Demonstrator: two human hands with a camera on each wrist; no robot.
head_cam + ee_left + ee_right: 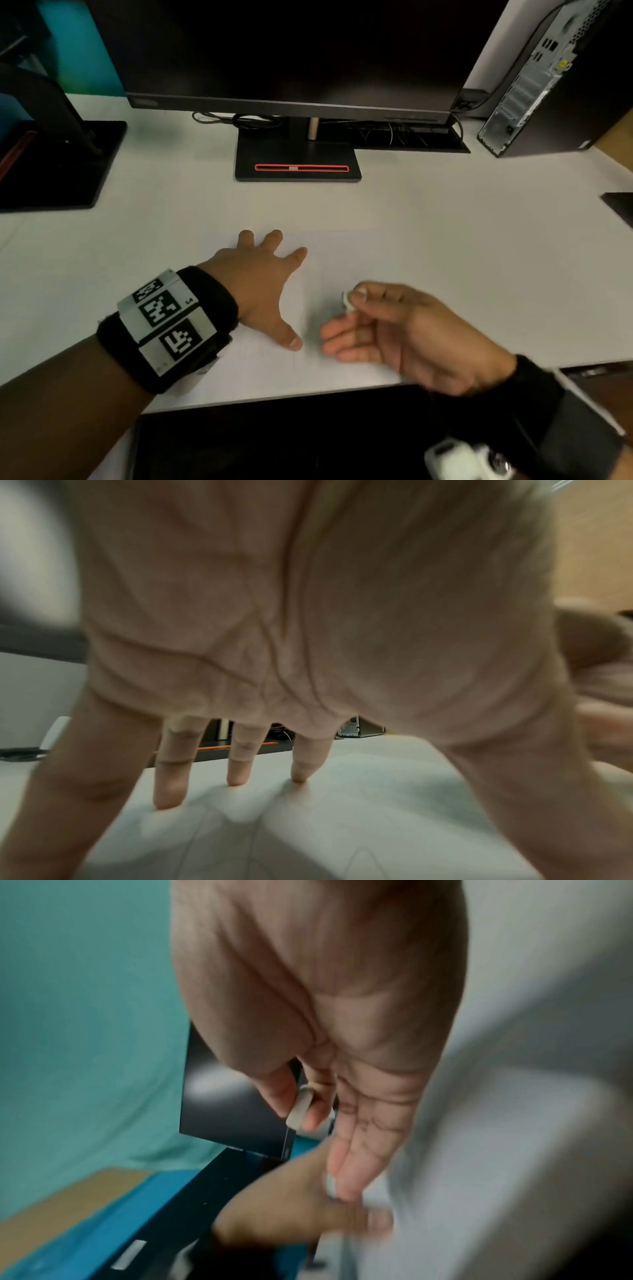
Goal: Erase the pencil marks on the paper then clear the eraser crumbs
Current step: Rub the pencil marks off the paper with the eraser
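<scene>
A white sheet of paper (342, 260) lies flat on the white desk (445, 240), its faint pencil lines barely showing. My left hand (263, 274) rests spread on the paper's left part, fingers straight, fingertips (234, 779) pressing down. My right hand (376, 322) hovers just right of the left thumb, blurred. Its thumb and forefinger pinch a small white eraser (347, 301), also seen as a white eraser (299, 1110) in the right wrist view. The other right fingers hang straight below it. Crumbs are too small to make out.
A dark monitor (291, 51) stands behind the paper on a black base (298, 164) with a red strip. A second black stand (61, 164) is at the far left, a computer tower (548, 85) at the far right. The desk's front edge (274, 399) runs under my wrists.
</scene>
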